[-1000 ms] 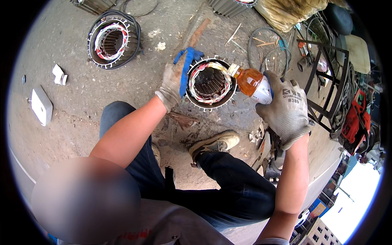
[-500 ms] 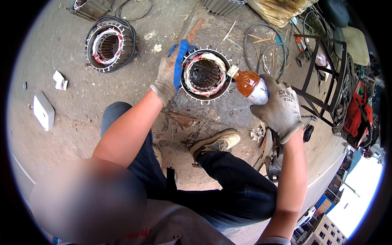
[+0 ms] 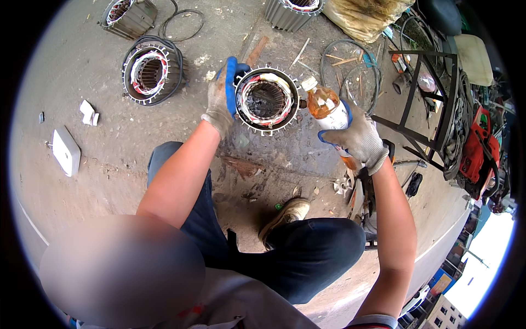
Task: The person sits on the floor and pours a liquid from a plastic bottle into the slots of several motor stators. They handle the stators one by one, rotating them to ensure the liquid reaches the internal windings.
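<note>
A round electric motor stator (image 3: pixel 239 101) stands on the ground before me, its ring of red-and-white bound windings facing up and its bore dark inside. My left hand (image 3: pixel 219 98), in a grey and blue work glove, is closed on the stator's left rim, though the fingertips are partly hidden. In my right hand (image 3: pixel 356 131), gloved the same way, is a plastic bottle (image 3: pixel 332 117) of amber liquid with a white label. Its white top end points up and left, just beside the stator's right rim. The bottle's lower part is mostly covered by the glove.
Another stator (image 3: pixel 127 82) with black cable looped round it stands at the left. More motor housings (image 3: pixel 285 17) are at the far edge. A cable loop (image 3: pixel 322 60), wood scraps and a black metal frame (image 3: pixel 408 104) lie on the right. A white panel (image 3: pixel 66 152) rests far left.
The bottle and my right hand have moved slightly left, and the bottle is turned more upright in the picture. My left hand stays at the stator's rim. My right shoe has shifted back.
</note>
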The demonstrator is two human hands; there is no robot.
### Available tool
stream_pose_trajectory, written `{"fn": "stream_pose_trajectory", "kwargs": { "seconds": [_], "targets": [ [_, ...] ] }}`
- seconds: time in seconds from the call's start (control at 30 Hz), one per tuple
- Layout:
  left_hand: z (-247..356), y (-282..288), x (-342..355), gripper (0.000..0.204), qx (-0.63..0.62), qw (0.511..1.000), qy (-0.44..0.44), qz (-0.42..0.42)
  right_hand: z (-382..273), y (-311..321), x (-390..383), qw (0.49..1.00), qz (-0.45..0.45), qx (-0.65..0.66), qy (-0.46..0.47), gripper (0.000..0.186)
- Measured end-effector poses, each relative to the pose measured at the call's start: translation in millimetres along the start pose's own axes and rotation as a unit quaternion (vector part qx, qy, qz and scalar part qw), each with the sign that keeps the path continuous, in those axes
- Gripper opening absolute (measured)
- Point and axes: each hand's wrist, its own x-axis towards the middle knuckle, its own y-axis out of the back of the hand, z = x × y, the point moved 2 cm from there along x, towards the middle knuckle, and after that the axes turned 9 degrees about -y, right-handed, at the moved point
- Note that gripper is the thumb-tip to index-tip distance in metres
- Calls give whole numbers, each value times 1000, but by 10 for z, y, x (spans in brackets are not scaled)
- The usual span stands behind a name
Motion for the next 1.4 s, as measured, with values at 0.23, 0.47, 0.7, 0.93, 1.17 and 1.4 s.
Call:
{"fn": "stream_pose_trajectory", "kwargs": {
  "seconds": [0.23,0.47,0.7,0.93,1.17,1.4],
  "targets": [
    [-140,523,-322,70,85,985,-114,95,99,320,269,990,-99,93,24,93],
    [-510,83,-1224,120,405,892,-198,-33,152,515,619,983,-70,86,148,88],
    [-837,-163,-1184,126,340,928,-134,78,264,338,819,977,-85,54,186,87],
    [-720,-464,-1145,137,427,837,-302,164,129,300,774,967,-115,76,214,73],
    [-510,-306,-951,142,302,884,-283,217,-61,371,711,972,-97,30,213,68],
    [-389,-270,-862,125,367,863,-281,203,-526,463,662,941,-56,-117,314,83]
  ]
}}
